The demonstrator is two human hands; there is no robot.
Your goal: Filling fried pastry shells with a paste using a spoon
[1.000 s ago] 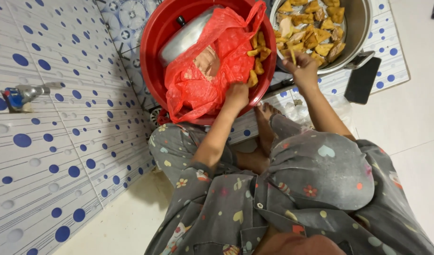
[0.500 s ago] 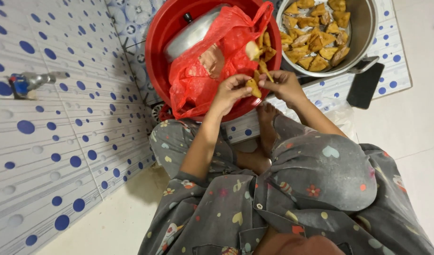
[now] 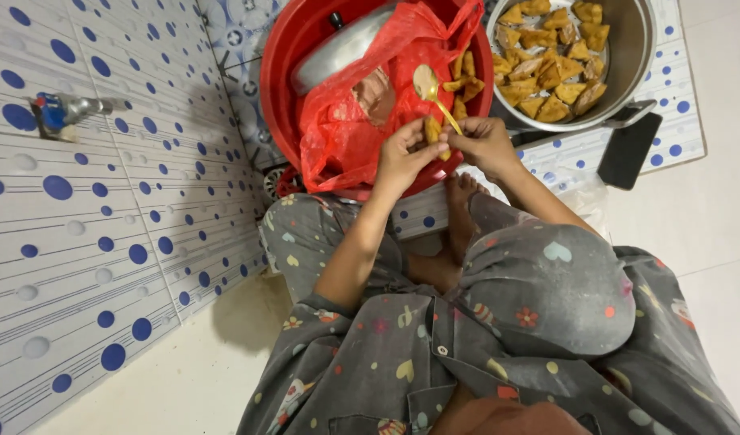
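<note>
The wall [image 3: 88, 242] on the person's left is the biggest thing here, white tile dotted with blue, with a small tap [image 3: 64, 111] sticking out of it. The person sits on the pale floor [image 3: 708, 225] in grey pyjamas [image 3: 539, 306] printed with hearts and flowers, knees drawn up, one bare foot [image 3: 460, 211] showing between them.

In front of the knees stands a wide red plastic basin [image 3: 277, 89]. Inside it lies a crumpled red plastic bag [image 3: 346, 137], opened out, and behind the bag a metal lid [image 3: 338, 52] leans on the basin's wall. Just beside the basin, to the right, a steel pot [image 3: 636, 56] is filled with golden fried tofu pieces [image 3: 547, 68]. A dark phone [image 3: 628, 149] lies on the patterned mat [image 3: 684, 121] near the pot.

Over the near rim of the basin the two hands meet. The left hand [image 3: 401, 157] is curled shut around a piece of fried tofu [image 3: 431, 129], holding it up between thumb and fingers. The right hand [image 3: 484, 143] is touching it, fingers pinched on the handle of a yellow spoon [image 3: 434, 93] whose bowl points away over the bag, loaded with pale filling. A few more tofu pieces [image 3: 465, 80] rest in the basin just beyond the spoon.
</note>
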